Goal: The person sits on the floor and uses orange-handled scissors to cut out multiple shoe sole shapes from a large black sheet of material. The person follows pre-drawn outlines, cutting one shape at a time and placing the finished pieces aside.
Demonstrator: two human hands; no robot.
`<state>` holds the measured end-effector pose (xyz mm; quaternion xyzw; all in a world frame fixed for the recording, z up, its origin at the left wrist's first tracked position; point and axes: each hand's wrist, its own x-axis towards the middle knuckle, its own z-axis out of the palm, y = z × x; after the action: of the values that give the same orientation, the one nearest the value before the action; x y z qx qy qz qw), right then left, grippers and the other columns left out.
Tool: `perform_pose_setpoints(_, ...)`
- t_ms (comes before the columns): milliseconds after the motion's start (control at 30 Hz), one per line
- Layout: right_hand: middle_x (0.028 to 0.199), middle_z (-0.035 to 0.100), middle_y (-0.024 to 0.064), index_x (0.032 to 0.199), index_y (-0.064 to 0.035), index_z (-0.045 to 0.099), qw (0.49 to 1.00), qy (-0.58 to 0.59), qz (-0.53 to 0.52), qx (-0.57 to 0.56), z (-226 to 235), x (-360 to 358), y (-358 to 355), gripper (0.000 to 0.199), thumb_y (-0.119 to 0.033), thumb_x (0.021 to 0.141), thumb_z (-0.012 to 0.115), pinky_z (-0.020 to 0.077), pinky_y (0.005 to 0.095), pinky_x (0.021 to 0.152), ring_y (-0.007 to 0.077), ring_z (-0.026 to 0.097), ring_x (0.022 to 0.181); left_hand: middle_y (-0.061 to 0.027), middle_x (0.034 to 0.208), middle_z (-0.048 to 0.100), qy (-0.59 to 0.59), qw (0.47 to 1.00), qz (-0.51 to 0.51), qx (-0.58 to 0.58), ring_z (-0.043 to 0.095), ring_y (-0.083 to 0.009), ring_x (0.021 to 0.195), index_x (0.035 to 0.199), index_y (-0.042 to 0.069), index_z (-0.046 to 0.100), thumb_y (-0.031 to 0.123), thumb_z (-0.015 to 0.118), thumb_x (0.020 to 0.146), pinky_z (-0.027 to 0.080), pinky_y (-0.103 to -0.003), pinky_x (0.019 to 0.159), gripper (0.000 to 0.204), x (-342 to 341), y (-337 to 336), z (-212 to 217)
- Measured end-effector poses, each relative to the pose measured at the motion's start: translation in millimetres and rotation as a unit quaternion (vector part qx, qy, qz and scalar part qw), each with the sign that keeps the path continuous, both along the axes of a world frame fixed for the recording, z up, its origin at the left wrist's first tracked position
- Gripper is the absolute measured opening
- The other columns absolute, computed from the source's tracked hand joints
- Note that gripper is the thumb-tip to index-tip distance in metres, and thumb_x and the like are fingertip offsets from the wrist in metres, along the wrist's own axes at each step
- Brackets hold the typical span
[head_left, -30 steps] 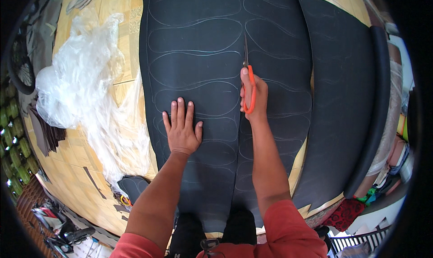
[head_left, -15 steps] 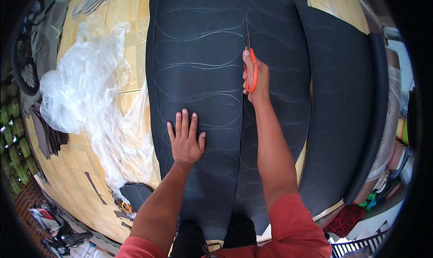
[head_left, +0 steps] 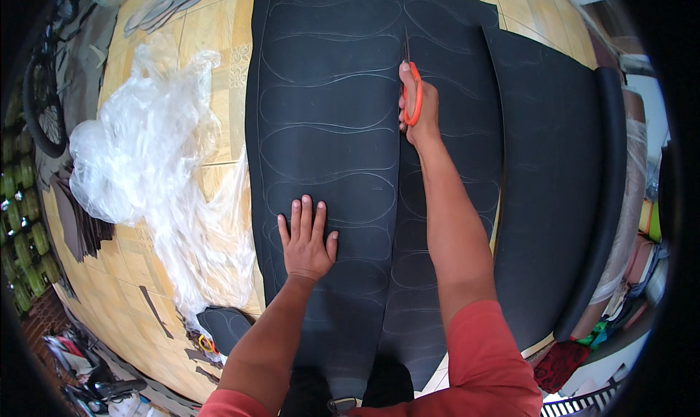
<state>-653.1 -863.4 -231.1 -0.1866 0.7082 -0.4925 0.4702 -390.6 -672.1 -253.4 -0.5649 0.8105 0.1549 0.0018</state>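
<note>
A long black sheet [head_left: 328, 147] lies on the floor, marked with pale curved outlines shaped like shoe soles. My right hand [head_left: 423, 107] is closed around the orange handles of a pair of scissors [head_left: 416, 96]. The blades point away from me, and a long cut runs down the sheet from them toward my feet. Flat on the sheet to the left of this cut rests my left hand [head_left: 308, 242], its fingers spread and holding nothing.
Crumpled clear plastic [head_left: 149, 154] covers floor tiles at left. To the right lies another black sheet [head_left: 547, 169] joined to a roll [head_left: 609, 191]. Grey sole-shaped pieces [head_left: 164, 5] lie far left; a stack of dark pieces [head_left: 80, 216] is at the left. A bicycle wheel [head_left: 47, 103] stands beyond.
The scissors in my right hand have moved farther along the sheet, away from me, and the cut is longer. My left hand stays at about the same spot on the sheet.
</note>
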Motion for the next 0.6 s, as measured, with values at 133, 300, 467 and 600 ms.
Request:
perform_pose_setpoints(133,0.050,0.042,0.0001,0.060,-0.0107,0.045,1.000,-0.007,-0.005,-0.007,0,-6,-21,0.054,-0.053,0.086,0.064,0.0305,0.0253,0.029,0.0097,0.040,0.034,-0.0147,0.157,0.024,-0.003,1.000,0.001,0.007,0.018,-0.0307,0.146,0.147,0.012,0.038,0.037,0.048,0.092,0.009,-0.057,0.116,0.061,0,0,0)
perform_pose_setpoints(300,0.051,0.043,0.0001,0.060,-0.0111,0.045,1.000,0.010,-0.010,-0.019,-9,-16,-43,0.054,-0.055,0.085,0.065,0.0313,0.0260,0.030,0.0101,0.040,0.036,-0.0158,0.156,0.024,0.004,1.000,-0.002,0.011,0.018,-0.0315,0.147,0.146,0.011,0.038,0.036,0.048,0.092,0.008,-0.057,0.116,0.061,0,-1,0)
perform_pose_setpoints(467,0.053,0.044,0.0005,0.062,-0.0114,0.046,1.000,0.006,-0.005,-0.019,-9,-21,-60,0.053,-0.055,0.084,0.066,0.0320,0.0260,0.030,0.0104,0.041,0.037,-0.0157,0.157,0.024,0.000,1.000,-0.001,0.013,0.018,-0.0316,0.147,0.146,0.010,0.038,0.037,0.048,0.092,0.008,-0.057,0.116,0.061,1,0,1)
perform_pose_setpoints(600,0.053,0.044,0.0009,0.062,-0.0119,0.046,1.000,0.004,-0.010,-0.014,-9,-28,-71,0.052,-0.055,0.084,0.066,0.0321,0.0260,0.030,0.0104,0.041,0.037,-0.0124,0.157,0.025,-0.003,1.000,0.004,0.013,0.020,-0.0287,0.146,0.147,0.015,0.039,0.040,0.048,0.092,0.011,-0.056,0.116,0.061,1,-1,1)
